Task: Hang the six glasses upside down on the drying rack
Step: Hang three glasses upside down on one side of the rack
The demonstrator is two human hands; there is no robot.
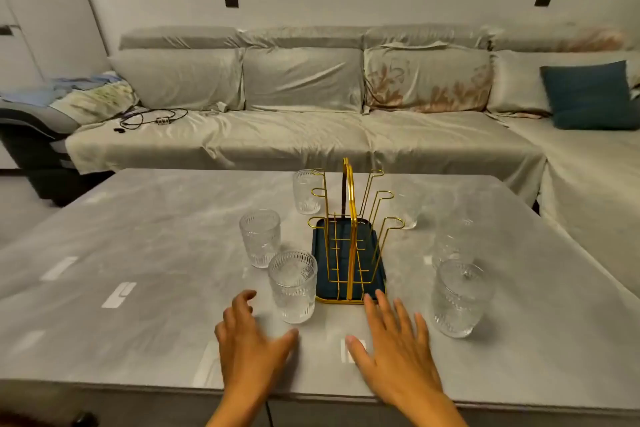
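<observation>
A gold wire drying rack [351,218] on a dark blue tray [375,262] stands mid-table with bare pegs. Clear ribbed glasses stand upright around it: three on the left, near [292,286], middle [260,237] and far [306,191]; three on the right, near [460,298], middle [453,236] and far [407,208]. My left hand [251,340] hovers open just left of the near left glass, fingers curved toward it, apart from it. My right hand [398,347] is spread flat over the table in front of the tray, holding nothing.
The grey marble table [138,253] has its front edge just below my wrists. Behind it runs a long covered sofa [311,128] with a blue cushion [592,95], cables [152,118] and bedding at its left end.
</observation>
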